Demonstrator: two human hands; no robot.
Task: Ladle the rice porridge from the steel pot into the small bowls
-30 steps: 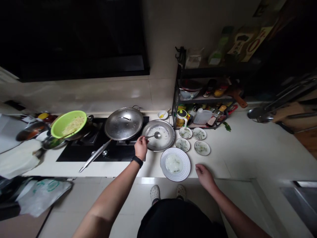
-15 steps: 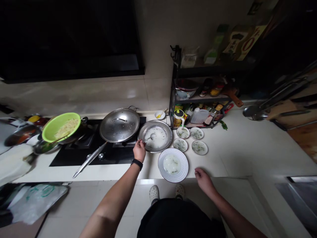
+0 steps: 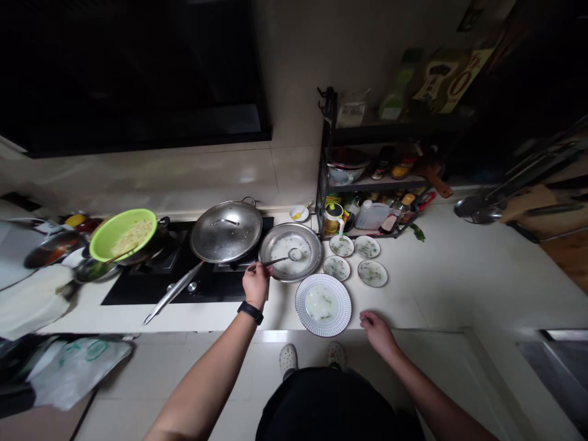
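Note:
My left hand (image 3: 256,285), wearing a black wristband, is closed on the handle of a spoon (image 3: 281,260). The spoon's bowl is over a wide metal basin (image 3: 315,250) with a whitish liquid and dark flecks inside. In front of the basin, a large striped plate (image 3: 340,312) holds pale liquid with green bits. Just right of that plate, my right hand (image 3: 377,331) hangs at the counter edge, fingers loosely bent, nothing seen in it. Behind the plate stand several small dishes (image 3: 372,273) with similar liquid and green bits.
A lidded pan (image 3: 226,233) sits on the black stove (image 3: 138,288), its long handle pointing toward me. Farther left is a green bowl (image 3: 98,245) of pale shreds. A small bowl (image 3: 299,213) and a spice rack (image 3: 324,184) stand along the wall.
The spoon has shifted right and its bowl shows more clearly over the basin. My left hand has moved slightly left and lower. My right hand stays nearly in place.

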